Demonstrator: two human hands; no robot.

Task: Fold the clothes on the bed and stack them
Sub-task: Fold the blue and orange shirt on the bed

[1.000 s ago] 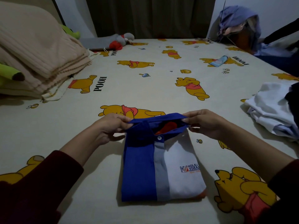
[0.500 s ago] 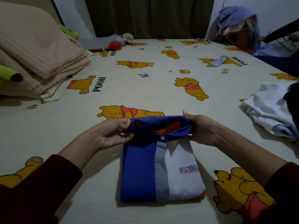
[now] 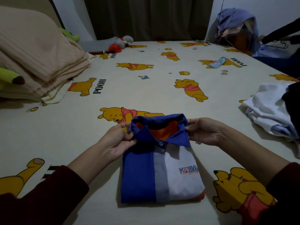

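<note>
Two hands at work: left hand (image 3: 119, 140) and right hand (image 3: 203, 131) each pinch blue collar of folded blue-grey-white shirt (image 3: 159, 172), 6 o'clock on cartoon-print bed (image 3: 113, 88), likely squaring it. White unfolded pile (image 3: 267, 109) at 3 o'clock.

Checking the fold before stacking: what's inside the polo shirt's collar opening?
Orange fabric shows inside the blue collar of the polo shirt; an orange edge also peeks out at its bottom right corner. The folded layers beneath are covered.

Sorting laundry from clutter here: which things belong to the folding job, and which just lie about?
Job: folded shirt, held at its collar by left hand and right hand; white clothes.
Lying about: beige blanket, plush toy, small blue packet.
</note>
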